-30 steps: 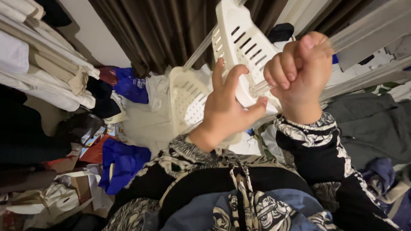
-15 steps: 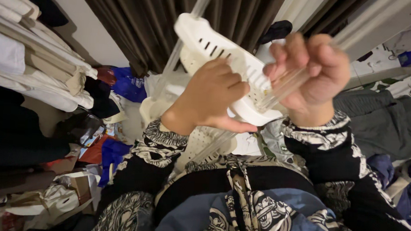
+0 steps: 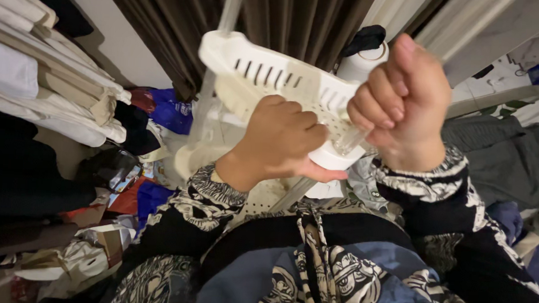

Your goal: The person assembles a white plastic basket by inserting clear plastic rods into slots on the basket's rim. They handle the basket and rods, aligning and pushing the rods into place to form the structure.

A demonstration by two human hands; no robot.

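1. So the person's got a white slotted plastic tray (image 3: 273,78) held up in front of their chest, tilted, with the long side running from upper left down toward the right.
2. Left hand (image 3: 282,143) is curled tight around the tray's lower edge, knuckles facing up, thumb tucked underneath against a round white socket (image 3: 337,158) at the tray's corner.
3. Right hand (image 3: 404,100) is balled into a fist just right of the tray, clamped on the top of a clear plastic tube (image 3: 350,140). The tube runs down out of the fist into that socket, right beside the left thumb.
4. A second pale pole (image 3: 215,75) goes up past the tray's left end, pretty blurry.
5. Behind the tray there's a white bottle with a black cap (image 3: 363,55), mostly blocked by the tray and the fist.
6. Hard to tell what the tube does below the socket; the left hand and the patterned sleeves (image 3: 218,198) cover it.
7. Around them: dark curtains (image 3: 289,17) behind, folded pale linens (image 3: 33,77) stacked on the left, grey clothing (image 3: 496,157) on the right, clutter on the floor.
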